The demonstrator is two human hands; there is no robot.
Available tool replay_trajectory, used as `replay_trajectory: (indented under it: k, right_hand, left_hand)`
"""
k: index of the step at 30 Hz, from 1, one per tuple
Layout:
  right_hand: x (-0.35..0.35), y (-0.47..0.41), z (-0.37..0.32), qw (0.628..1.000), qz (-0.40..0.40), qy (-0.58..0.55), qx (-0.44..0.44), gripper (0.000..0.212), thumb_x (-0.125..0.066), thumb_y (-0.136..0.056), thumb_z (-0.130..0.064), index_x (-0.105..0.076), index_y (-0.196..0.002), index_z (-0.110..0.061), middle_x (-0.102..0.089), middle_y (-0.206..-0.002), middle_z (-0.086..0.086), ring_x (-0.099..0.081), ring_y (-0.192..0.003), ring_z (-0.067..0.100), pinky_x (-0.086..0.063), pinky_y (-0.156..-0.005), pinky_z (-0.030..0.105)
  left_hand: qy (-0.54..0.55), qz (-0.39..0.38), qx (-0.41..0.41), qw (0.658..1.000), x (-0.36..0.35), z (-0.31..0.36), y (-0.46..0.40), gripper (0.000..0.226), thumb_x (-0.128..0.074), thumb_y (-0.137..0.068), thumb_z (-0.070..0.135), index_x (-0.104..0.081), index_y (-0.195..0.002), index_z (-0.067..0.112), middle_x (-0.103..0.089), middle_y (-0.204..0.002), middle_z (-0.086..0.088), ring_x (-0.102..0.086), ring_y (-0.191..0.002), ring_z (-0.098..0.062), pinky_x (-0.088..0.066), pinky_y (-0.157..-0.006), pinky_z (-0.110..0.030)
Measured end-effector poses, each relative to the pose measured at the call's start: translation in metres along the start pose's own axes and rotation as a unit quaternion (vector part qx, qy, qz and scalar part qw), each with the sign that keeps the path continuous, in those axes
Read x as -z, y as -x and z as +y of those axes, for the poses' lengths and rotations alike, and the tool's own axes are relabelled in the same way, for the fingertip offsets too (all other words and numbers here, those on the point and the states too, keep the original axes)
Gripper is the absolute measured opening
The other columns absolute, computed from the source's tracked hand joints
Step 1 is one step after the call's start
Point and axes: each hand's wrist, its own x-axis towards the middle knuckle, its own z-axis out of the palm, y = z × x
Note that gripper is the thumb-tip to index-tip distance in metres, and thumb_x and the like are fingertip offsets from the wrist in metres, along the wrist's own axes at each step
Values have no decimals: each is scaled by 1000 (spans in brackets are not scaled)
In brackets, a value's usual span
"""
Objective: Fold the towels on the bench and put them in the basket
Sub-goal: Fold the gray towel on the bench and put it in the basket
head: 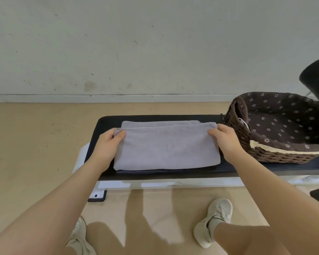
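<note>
A pale grey towel [166,146] lies on the black bench [107,120], its top layer folded over a lower layer that shows along the far edge. My left hand [107,144] pinches the upper layer's far left corner, thumb on top. At the far right corner my right hand [226,138] pinches the same layer. A brown wicker basket [276,156] with a dark flowered lining stands on the bench just right of my right hand; no towel shows inside it.
The bench has a white frame [173,184] and stands on a tan floor before a pale wall. A black chair [317,78] is at the far right behind the basket. My feet in light shoes [215,218] stand in front of the bench.
</note>
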Motion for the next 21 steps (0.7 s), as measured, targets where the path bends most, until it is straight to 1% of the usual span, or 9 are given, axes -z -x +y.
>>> replay_trajectory:
  k: [2,3,5,7,9,12,14,18,21]
  right_hand:
    - [-6,-19,1,998,10,64,-11,15,-54,-88,-17,-48,-77,-9,-44,-76,12,-43,-72,22,-34,-66,32]
    - [-9,-26,1,995,15,99,-16,18,-54,-88,-19,-47,-75,-8,-44,-74,10,-42,-70,21,-34,-65,32]
    - [-14,-39,4,988,28,147,-29,24,-54,-88,-18,-43,-69,-9,-40,-68,7,-39,-67,20,-32,-60,30]
    - [-19,-49,6,984,47,161,-56,20,-53,-88,-17,-45,-71,-9,-39,-69,8,-39,-67,21,-32,-61,30]
    - [-22,-55,8,981,60,162,-86,17,-52,-89,-18,-49,-75,-10,-41,-71,8,-41,-68,22,-35,-65,32]
    - [-24,-61,10,981,66,159,-89,24,-49,-93,-21,-45,-72,-11,-38,-67,5,-38,-62,17,-34,-60,29]
    - [-24,-63,12,978,69,185,-68,24,-47,-95,-22,-47,-75,-9,-41,-67,5,-38,-61,16,-33,-58,30]
    - [-28,-66,14,969,74,232,-39,25,-45,-96,-25,-49,-80,-7,-46,-68,6,-44,-68,22,-36,-65,33]
    - [-31,-66,13,955,66,288,-24,24,-41,-98,-26,-47,-84,-8,-47,-69,4,-47,-71,25,-35,-61,31]
  left_hand:
    - [-13,13,18,1000,-5,-2,-20,20,-46,-95,29,-63,-92,17,-64,-97,-3,-58,-90,-20,-47,-79,-35]
    - [-31,23,20,999,-7,-3,-29,25,-46,-95,30,-62,-93,11,-63,-96,-7,-57,-90,-22,-46,-80,-37]
    - [-89,44,8,995,-12,-6,-43,32,-46,-95,30,-59,-86,3,-59,-87,-13,-53,-80,-23,-43,-71,-33]
    - [-139,50,-12,989,-16,-7,-53,34,-45,-95,30,-55,-78,3,-55,-78,-12,-48,-70,-19,-36,-61,-28]
    - [-173,51,-24,983,-20,-7,-62,35,-44,-95,29,-49,-70,6,-49,-69,-8,-42,-62,-15,-32,-57,-26]
    - [-244,56,-51,967,-24,-6,-74,40,-41,-96,28,-35,-60,13,-40,-59,-2,-35,-55,-13,-27,-52,-27]
    - [-279,68,-68,955,-26,-8,-79,40,-40,-97,30,-36,-60,14,-41,-59,-1,-36,-54,-14,-28,-51,-29]
    - [-321,92,-79,939,-29,-14,-85,38,-36,-98,32,-37,-65,13,-44,-60,-3,-40,-55,-17,-29,-49,-29]
    - [-364,109,-80,921,-33,-16,-87,35,-33,-99,33,-44,-76,9,-49,-66,-8,-43,-55,-19,-32,-49,-30]
